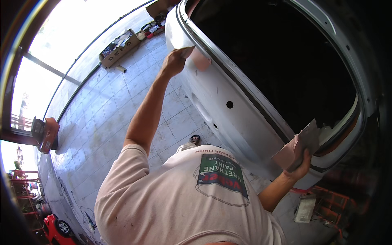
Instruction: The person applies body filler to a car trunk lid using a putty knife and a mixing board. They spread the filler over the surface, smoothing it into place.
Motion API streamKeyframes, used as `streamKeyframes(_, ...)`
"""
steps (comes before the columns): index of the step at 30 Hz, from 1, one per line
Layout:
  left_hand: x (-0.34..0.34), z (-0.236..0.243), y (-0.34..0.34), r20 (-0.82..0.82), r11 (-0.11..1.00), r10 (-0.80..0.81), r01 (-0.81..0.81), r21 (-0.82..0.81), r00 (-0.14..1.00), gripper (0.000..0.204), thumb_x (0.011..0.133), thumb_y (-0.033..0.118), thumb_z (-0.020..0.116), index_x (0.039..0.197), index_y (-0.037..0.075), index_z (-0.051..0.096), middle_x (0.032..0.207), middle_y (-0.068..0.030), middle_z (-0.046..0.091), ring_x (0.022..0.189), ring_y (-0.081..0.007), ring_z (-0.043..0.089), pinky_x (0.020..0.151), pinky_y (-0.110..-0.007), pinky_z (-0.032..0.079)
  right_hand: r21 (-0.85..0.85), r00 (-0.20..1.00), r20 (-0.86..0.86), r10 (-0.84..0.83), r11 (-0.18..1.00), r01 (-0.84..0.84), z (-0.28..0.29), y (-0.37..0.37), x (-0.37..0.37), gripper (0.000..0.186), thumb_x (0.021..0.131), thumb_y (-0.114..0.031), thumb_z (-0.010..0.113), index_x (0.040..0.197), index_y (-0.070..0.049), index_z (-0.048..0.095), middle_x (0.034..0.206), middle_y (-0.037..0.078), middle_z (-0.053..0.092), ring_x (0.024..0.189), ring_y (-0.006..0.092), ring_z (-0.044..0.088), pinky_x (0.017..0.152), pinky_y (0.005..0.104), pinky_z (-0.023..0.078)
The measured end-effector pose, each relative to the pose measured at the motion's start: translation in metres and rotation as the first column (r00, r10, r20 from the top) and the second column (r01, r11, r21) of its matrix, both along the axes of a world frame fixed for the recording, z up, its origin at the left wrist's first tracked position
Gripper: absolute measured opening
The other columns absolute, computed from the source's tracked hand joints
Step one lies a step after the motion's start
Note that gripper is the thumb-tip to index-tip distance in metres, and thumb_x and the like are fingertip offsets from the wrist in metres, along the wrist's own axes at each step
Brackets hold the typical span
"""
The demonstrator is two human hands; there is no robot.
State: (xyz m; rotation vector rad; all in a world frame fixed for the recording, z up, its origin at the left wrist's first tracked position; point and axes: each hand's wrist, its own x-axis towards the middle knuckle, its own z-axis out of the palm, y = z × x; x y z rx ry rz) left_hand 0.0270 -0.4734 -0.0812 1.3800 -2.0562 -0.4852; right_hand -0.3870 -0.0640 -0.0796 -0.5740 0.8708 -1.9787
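Observation:
My left hand (173, 63) is closed on a thin, flat spreader (188, 51), held at the upper part of a silver-grey car body panel (216, 87). Just right of the spreader, a patch of pink body filler (201, 62) lies on the panel. Lower right, my right hand (301, 165) grips a flat mixing board (308, 141) from below. Pink filler (286, 153) is smeared over that board. A round dark hole (230, 105) shows in the panel between my hands, and the window opening (277, 53) above it is dark inside.
Pale tiles (106, 110) cover the floor at left. A cardboard box (119, 48) full of odds and ends stands at the far left, with a short tube (121, 69) beside it. An orange metal frame (332, 206) is at lower right; a red toy-like car (57, 229) sits at lower left.

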Motion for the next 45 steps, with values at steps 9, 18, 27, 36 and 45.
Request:
streamKeyframes(9,0.008,-0.006,-0.032,-0.159,0.97,-0.18,0.202,0.136,0.971,0.039,0.11,0.013,0.054,0.141,0.022,0.075,0.134,-0.0124,0.077,0.113,-0.0272,0.077,0.101,-0.041,0.06,0.002,0.996,-0.06,0.059,0.998,-0.059,0.025,0.004,0.026,0.056,0.107,-0.029,0.058,0.151,0.005,0.05,0.134,0.018,0.067,0.112,0.0266,0.069,0.091,0.0456,0.059)
streamKeyframes(18,-0.033,0.039,0.108,-0.053,0.911,-0.412,0.413,0.009,0.909,0.058,0.095,-0.009,0.053,0.139,0.023,0.075,0.129,-0.0128,0.074,0.116,-0.0352,0.074,0.098,-0.046,0.063,0.097,0.996,-0.071,0.05,0.994,-0.043,0.058,-0.007,0.044,0.057,0.1,-0.024,0.062,0.145,0.01,0.054,0.134,0.021,0.067,0.121,0.0328,0.068,0.1,0.0487,0.057)
streamKeyframes(27,-0.015,0.047,-0.01,0.077,0.977,-0.181,0.188,-0.099,0.981,0.054,0.096,-0.001,0.054,0.141,0.022,0.074,0.127,-0.0155,0.075,0.119,-0.0344,0.072,0.103,-0.046,0.059,0.105,0.987,-0.103,0.121,0.988,-0.11,0.085,-0.021,0.064,0.057,0.105,-0.028,0.056,0.15,0.006,0.049,0.119,0.016,0.065,0.097,0.0237,0.064,0.079,0.0407,0.052)
streamKeyframes(36,-0.086,0.053,0.147,0.187,0.999,-0.029,0.036,-0.036,0.982,0.063,0.094,-0.001,0.059,0.15,0.026,0.065,0.131,-0.0126,0.067,0.116,-0.037,0.069,0.091,-0.048,0.063,0.162,0.998,-0.01,0.069,0.985,-0.067,0.076,-0.018,0.074,0.056,0.104,-0.023,0.059,0.151,0.006,0.05,0.131,0.02,0.067,0.11,0.0299,0.071,0.09,0.0474,0.06)
streamKeyframes(45,0.003,0.047,-0.005,0.039,0.991,-0.082,0.086,-0.103,0.996,0.053,0.1,0.0,0.051,0.142,0.024,0.074,0.139,-0.0163,0.071,0.125,-0.0371,0.07,0.109,-0.048,0.057,0.121,0.994,-0.009,0.106,0.987,-0.104,0.06,-0.044,0.084,0.056,0.102,-0.024,0.064,0.146,0.009,0.053,0.131,0.022,0.068,0.112,0.0322,0.072,0.091,0.051,0.061)
